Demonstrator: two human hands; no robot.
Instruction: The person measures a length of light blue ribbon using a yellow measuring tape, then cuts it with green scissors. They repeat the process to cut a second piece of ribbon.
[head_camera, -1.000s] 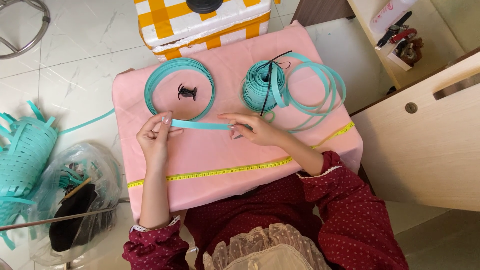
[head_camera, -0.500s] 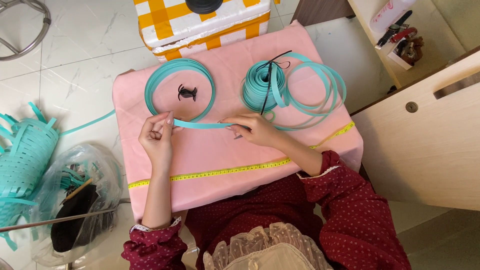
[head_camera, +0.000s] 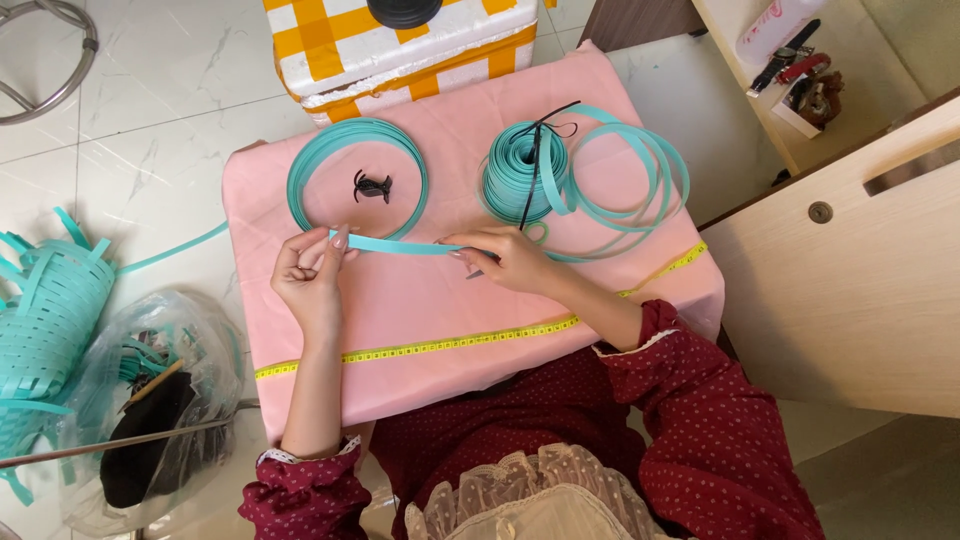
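Pink cloth-covered worktop (head_camera: 420, 300): rectangular, carries all items below.

Yellow tape measure (head_camera: 450, 343): laid flat along the near edge, running up toward the right edge.

Loose teal strip loops (head_camera: 640, 170): several wide rings at the far right corner, around and beside a tight teal strip coil (head_camera: 518, 172) tied with a black cord.

Flat teal strip ring (head_camera: 357, 178): far left part of the worktop; a small black clip (head_camera: 372, 186) lies inside it.

Left hand (head_camera: 308, 280): near the left edge, thumb and forefinger pinching the left end of a straight teal strip (head_camera: 400, 244); other fingers curled.

Right hand (head_camera: 510, 260): centre of the worktop, fingertips pressed together on the strip's right end.

Teal strip: held level between both hands, just above the cloth, at the near side of the flat ring.
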